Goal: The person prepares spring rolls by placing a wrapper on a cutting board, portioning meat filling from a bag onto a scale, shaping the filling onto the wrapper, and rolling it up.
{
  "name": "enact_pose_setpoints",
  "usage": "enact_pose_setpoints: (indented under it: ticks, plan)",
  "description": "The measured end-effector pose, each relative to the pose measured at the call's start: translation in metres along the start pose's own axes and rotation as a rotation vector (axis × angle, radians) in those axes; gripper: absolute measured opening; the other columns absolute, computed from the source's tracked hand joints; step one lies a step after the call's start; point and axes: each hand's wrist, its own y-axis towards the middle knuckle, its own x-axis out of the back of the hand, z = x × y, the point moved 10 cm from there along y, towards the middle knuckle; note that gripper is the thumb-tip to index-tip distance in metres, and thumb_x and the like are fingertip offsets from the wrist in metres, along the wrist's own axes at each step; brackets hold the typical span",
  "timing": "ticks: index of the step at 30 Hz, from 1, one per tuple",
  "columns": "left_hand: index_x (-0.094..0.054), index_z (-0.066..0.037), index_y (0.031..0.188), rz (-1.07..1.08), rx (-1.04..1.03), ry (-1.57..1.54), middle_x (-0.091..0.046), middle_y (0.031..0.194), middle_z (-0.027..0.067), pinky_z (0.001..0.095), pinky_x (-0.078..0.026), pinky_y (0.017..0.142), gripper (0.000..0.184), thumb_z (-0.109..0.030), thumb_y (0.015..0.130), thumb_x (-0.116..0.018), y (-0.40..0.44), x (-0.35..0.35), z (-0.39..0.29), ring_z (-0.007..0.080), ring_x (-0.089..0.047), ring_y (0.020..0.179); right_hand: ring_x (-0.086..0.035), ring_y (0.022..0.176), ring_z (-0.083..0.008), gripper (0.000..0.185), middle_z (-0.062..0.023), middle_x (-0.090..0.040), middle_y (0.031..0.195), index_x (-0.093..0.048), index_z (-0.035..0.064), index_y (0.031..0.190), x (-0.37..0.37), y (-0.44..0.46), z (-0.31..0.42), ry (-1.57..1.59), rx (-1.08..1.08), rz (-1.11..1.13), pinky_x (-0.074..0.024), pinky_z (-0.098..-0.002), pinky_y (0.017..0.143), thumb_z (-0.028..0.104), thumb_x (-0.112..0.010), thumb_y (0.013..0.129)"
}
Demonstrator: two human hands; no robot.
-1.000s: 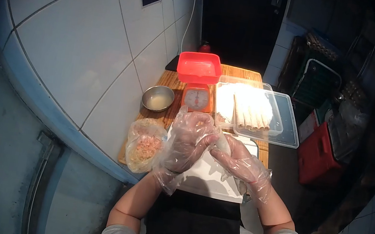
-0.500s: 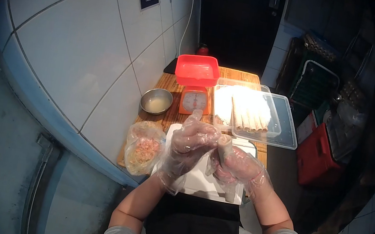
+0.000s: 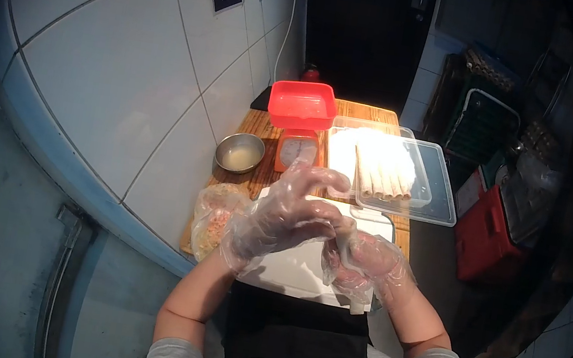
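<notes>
Both hands wear clear plastic gloves. My right hand (image 3: 369, 259) is closed around a pale, thin-wrapped spring roll (image 3: 346, 234), held tilted over a white board (image 3: 291, 272). The roll's lower end shows below the hand. My left hand (image 3: 277, 218) is at the roll's upper end, fingers apart and bent, the lower fingertips touching or very near it. Left of that hand lies a clear bag of pinkish minced filling (image 3: 218, 222). Several finished rolls (image 3: 384, 179) lie side by side at the plastic container beyond the hands.
An orange kitchen scale (image 3: 289, 151) with a red pan (image 3: 302, 107) stands at the back. A metal bowl (image 3: 239, 153) of cloudy liquid sits by the tiled wall. A clear lid (image 3: 438, 194) overhangs the wooden table's right edge. A red box (image 3: 489, 235) stands at right.
My left hand has shifted slightly left and its fingers have spread and bent at the roll's top. My right hand keeps the roll, moved a little downward.
</notes>
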Motion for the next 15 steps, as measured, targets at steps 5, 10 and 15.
enact_pose_setpoints:
  ticks: [5, 10, 15]
  plan:
    - [-0.072, -0.023, 0.103, -0.028, 0.161, -0.081, -0.057, 0.124, 0.0053, 0.0463, -0.046, 0.101, 0.028, -0.024, 0.077, -0.083, -0.005, 0.003, 0.008, 0.0277, -0.055, 0.121, -0.039, 0.045, -0.0079, 0.059, -0.0005, -0.045, 0.059, -0.055, 0.0052, 0.093, 0.013, 0.007, -0.002, -0.166, 0.07, -0.014, -0.0319, -0.0248, 0.042, 0.064, -0.052, 0.098]
    - [-0.073, -0.021, 0.099, 0.023, 0.156, -0.136, -0.055, 0.124, 0.0059, 0.0456, -0.045, 0.102, 0.025, -0.025, 0.077, -0.084, -0.004, -0.002, 0.012, 0.0278, -0.052, 0.122, -0.039, 0.045, -0.0088, 0.061, -0.0004, -0.046, 0.059, -0.056, 0.0053, 0.091, 0.006, 0.004, -0.001, -0.121, -0.027, -0.077, -0.0315, -0.0262, 0.042, 0.066, -0.054, 0.096]
    - [-0.073, -0.021, 0.097, -0.018, 0.203, -0.205, -0.053, 0.122, 0.0049, 0.045, -0.043, 0.102, 0.022, -0.023, 0.078, -0.084, 0.004, 0.012, 0.006, 0.0276, -0.051, 0.122, -0.041, 0.047, -0.009, 0.064, -0.0006, -0.048, 0.062, -0.056, 0.0045, 0.093, 0.026, -0.001, -0.011, -0.179, -0.301, -0.366, -0.0325, -0.0261, 0.043, 0.069, -0.063, 0.09]
